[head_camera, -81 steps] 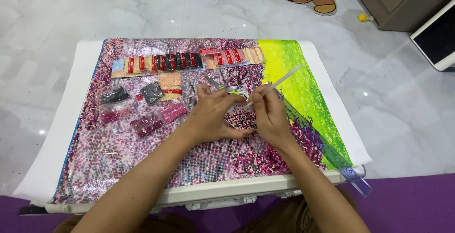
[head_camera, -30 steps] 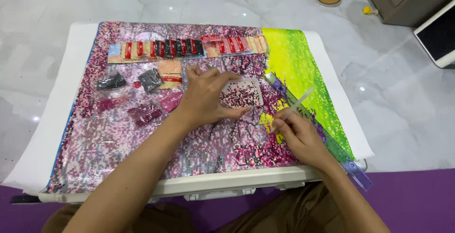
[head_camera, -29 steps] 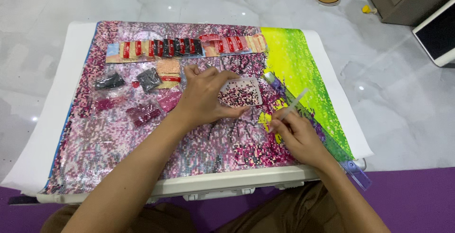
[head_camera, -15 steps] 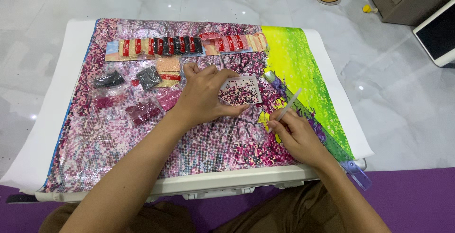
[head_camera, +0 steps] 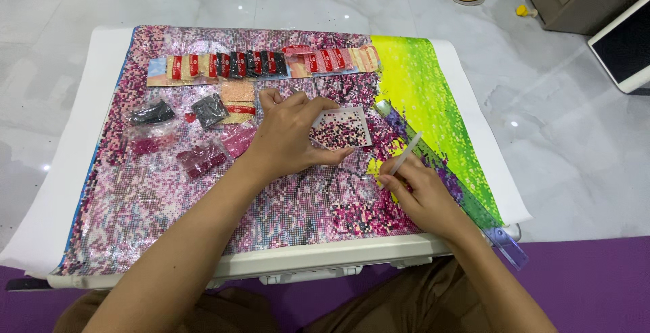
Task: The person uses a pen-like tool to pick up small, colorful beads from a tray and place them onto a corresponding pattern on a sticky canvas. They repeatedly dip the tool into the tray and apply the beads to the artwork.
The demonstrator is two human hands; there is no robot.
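The right hand (head_camera: pixel 423 194) pinches a white pen (head_camera: pixel 401 160) between thumb and fingers, its tip angled down onto the canvas (head_camera: pixel 135 204) near a small yellow patch. The left hand (head_camera: pixel 291 137) lies palm down on the canvas, its fingers closed on the edge of a white tray (head_camera: pixel 342 128) filled with dark red and pink beads; the tray sits flat just left of the canvas's yellow-green section. A clear ruler (head_camera: pixel 504 241) runs diagonally along that section, passing behind the right hand and jutting past the front edge of the table (head_camera: pixel 325 258). Left of the left hand lie several small bead bags (head_camera: pixel 203 159), dark and pink. Further back, a row of red and black packets (head_camera: pixel 230 65) stretches across the canvas.
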